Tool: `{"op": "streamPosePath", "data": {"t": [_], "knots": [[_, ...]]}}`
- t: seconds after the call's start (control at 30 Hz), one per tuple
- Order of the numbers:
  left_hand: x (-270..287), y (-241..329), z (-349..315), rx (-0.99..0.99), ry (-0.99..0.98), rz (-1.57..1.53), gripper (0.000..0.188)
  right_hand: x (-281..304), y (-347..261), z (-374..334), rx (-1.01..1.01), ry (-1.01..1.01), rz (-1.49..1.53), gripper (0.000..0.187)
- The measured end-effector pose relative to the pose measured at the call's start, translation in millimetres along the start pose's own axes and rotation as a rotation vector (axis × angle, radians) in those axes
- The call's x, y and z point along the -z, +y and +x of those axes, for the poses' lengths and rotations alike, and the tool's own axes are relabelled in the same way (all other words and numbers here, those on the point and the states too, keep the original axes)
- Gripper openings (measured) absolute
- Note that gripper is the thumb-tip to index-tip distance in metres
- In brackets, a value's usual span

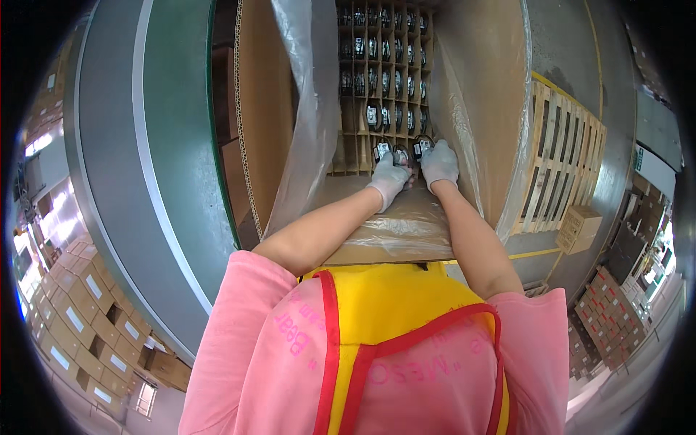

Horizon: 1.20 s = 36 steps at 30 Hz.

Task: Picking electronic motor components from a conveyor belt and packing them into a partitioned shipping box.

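Both of my hands wear pale gloves and reach down into a large cardboard box (pixel 264 94) lined with clear plastic film (pixel 312 87). A cardboard divider grid (pixel 353 141) inside holds rows of small metal-and-black parts (pixel 386 49), whose kind I cannot make out. At the near row, my left hand (pixel 391 179) is closed at a silver part with a black loop (pixel 382 150), beside another round one (pixel 401 155). My right hand (pixel 440 164) is closed on a similar part (pixel 422 148) at the near right cells. Its fingertips are partly hidden.
A green-and-grey surface (pixel 177 109) runs along the left of the box. Wooden pallets (pixel 562 148) and a small carton (pixel 578 229) lie on the floor at right. Stacked cartons (pixel 80 312) stand at far left, with more stacks (pixel 610 315) at right.
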<state>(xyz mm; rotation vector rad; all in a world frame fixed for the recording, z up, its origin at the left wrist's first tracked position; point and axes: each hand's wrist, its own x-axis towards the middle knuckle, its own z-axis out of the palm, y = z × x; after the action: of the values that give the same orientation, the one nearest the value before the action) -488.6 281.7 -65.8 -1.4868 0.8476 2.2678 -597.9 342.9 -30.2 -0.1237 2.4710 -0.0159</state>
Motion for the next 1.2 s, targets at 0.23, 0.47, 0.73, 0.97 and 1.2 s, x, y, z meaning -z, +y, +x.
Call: {"op": "streamPosePath", "data": {"t": [0.23, 0.47, 0.73, 0.97, 1.2], "knots": [[16, -12, 22, -0.027, -0.242, 0.092, 0.019, -5, 15, 19, 0.018, -0.363, 0.107, 0.03], [18, 11, -3, -0.023, 0.135, 0.522, 0.02, -57, 33, 40, -0.025, -0.085, 0.314, 0.023], [12, -6, 9, -0.061, -0.151, 0.303, 0.021, -13, 2, 5, 0.012, -0.041, -0.013, 0.035], [18, -3, 10, -0.123, -0.154, 0.406, 0.016, -19, 4, 19, 0.609, 0.082, -0.23, 0.041], [14, 21, -15, -0.232, 0.098, 1.165, 0.037, -18, 1, 15, 0.375, -0.025, -0.303, 0.042]]}}
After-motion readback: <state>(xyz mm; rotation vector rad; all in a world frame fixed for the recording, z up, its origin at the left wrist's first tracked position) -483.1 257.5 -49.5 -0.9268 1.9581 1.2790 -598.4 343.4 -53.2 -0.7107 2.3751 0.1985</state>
